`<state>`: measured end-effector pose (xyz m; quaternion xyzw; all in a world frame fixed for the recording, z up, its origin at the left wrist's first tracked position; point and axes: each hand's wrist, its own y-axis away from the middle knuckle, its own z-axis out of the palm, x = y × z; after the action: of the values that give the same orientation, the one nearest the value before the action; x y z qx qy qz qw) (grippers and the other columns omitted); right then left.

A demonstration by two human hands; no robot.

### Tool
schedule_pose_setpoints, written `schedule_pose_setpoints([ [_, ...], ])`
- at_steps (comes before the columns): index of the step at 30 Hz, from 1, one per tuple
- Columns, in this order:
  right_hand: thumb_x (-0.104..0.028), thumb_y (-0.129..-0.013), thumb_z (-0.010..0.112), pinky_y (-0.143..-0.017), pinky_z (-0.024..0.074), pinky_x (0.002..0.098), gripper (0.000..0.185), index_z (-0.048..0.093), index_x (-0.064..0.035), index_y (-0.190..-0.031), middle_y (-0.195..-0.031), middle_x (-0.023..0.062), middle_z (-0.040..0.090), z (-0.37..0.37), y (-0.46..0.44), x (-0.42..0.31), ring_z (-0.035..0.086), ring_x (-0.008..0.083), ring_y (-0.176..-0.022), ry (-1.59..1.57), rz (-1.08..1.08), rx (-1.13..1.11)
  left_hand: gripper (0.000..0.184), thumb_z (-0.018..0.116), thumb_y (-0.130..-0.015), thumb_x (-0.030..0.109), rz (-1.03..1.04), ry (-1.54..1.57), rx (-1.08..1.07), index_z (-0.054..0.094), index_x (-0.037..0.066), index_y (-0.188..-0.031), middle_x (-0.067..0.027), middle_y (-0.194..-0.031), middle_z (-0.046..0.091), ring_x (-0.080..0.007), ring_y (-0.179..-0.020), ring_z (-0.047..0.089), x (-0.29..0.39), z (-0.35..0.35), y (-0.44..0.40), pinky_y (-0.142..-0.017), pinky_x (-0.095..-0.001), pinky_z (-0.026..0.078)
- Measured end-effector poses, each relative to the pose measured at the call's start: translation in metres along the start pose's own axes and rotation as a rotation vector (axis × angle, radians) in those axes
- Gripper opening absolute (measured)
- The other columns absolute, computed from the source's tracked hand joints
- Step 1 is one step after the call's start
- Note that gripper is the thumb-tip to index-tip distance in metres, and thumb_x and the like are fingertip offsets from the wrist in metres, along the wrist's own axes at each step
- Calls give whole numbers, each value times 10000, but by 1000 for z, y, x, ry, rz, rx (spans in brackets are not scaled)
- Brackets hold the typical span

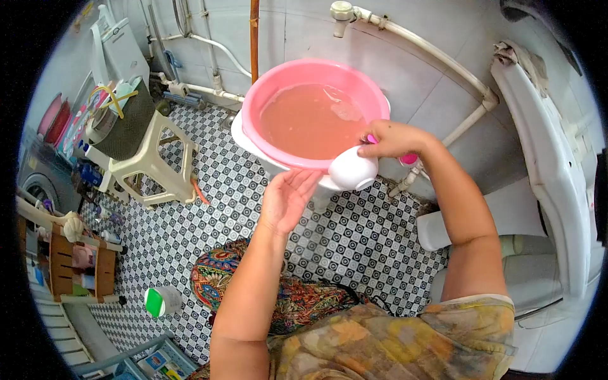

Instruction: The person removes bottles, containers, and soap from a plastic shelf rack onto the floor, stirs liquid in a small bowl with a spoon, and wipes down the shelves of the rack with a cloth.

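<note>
A pink basin (278,151) holds cloudy brownish water and rests on a white stool, most of which it hides. At its near right rim, my right hand (396,139) is closed on a white bowl (352,168), tilted so that its outside and foot face me. A bright pink handled tool (409,159) also passes through that hand; its working end is mostly hidden. My left hand (290,197) is open with the palm up and fingers stretched out, its fingertips at the basin's near edge, left of the bowl. Nothing lies in the palm.
A cream plastic stool (155,155) carrying a dark mesh basket stands left. A white tap (342,18) and pipe (437,56) run along the wall; a white washbasin (551,164) is at right. A green-lidded container (162,301) stands on the patterned floor (234,209).
</note>
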<state>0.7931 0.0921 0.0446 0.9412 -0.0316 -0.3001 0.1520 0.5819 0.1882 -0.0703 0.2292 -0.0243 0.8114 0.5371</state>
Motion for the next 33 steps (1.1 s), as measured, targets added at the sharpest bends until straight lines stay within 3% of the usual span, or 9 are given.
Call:
schedule_pose_setpoints([
  [2,-200,-777,562,-643,427,287,218,573,-9,-880,-733,50,567,-7,-5,-6,504,135,-694,-86,239,-50,327,368,-833,166,1,4,10,434,-86,-1031,-237,-1146,468,-303,-1103,458,0,-1,0,-938,-379,369],
  [10,-197,-778,569,-629,425,283,193,573,-18,-850,-728,45,570,-6,-6,-10,506,125,-685,-80,251,-43,315,411,-838,162,-14,-15,16,442,-55,-1065,-200,-1120,484,-275,-1078,465,1,-13,-1,-925,-335,370],
  [12,-177,-771,581,-632,426,290,178,570,-12,-836,-737,65,575,3,7,-15,511,130,-683,61,74,-16,343,422,-846,188,-34,-75,39,437,-43,-1098,-187,-1131,484,-274,-1072,467,1,-15,-1,-933,-349,355],
  [16,-147,-751,598,-604,429,318,113,581,-48,-803,-756,92,569,38,40,-36,551,237,-650,242,-87,177,326,430,-838,203,-20,-154,77,462,-38,-1056,-197,-1115,500,-269,-1046,501,6,-12,6,-876,-341,413],
  [18,-130,-740,599,-590,432,322,92,579,-58,-792,-768,83,568,50,56,-58,552,252,-659,279,-99,228,399,458,-847,241,-65,-347,101,430,-35,-1133,-188,-1140,480,-263,-1071,466,12,-12,18,-946,-362,332],
  [19,-114,-729,601,-576,434,326,74,578,-68,-781,-780,75,566,56,60,-67,554,267,-668,316,-113,288,391,474,-843,233,-69,-385,121,441,-35,-1125,-186,-1132,486,-252,-1040,490,17,-9,24,-938,-358,340],
  [26,-46,-661,608,-560,463,314,159,569,-103,-805,-848,14,571,79,42,-108,579,219,-689,501,-388,442,352,477,-826,179,67,-629,194,464,-24,-1113,-160,-1041,548,-223,-943,548,67,-14,69,-885,-328,398],
  [30,-32,-625,607,-562,469,302,206,570,-113,-810,-862,5,572,85,12,-141,587,201,-712,603,-539,478,309,491,-825,168,213,-747,277,506,28,-1100,-81,-1003,584,-166,-903,557,102,-22,124,-838,-290,416],
  [33,-37,-639,575,-570,474,313,194,565,-106,-820,-869,15,570,83,-20,-172,587,210,-722,601,-703,448,300,482,-830,156,323,-819,372,504,19,-1096,-82,-1031,571,-167,-924,557,128,-36,183,-853,-289,409],
])
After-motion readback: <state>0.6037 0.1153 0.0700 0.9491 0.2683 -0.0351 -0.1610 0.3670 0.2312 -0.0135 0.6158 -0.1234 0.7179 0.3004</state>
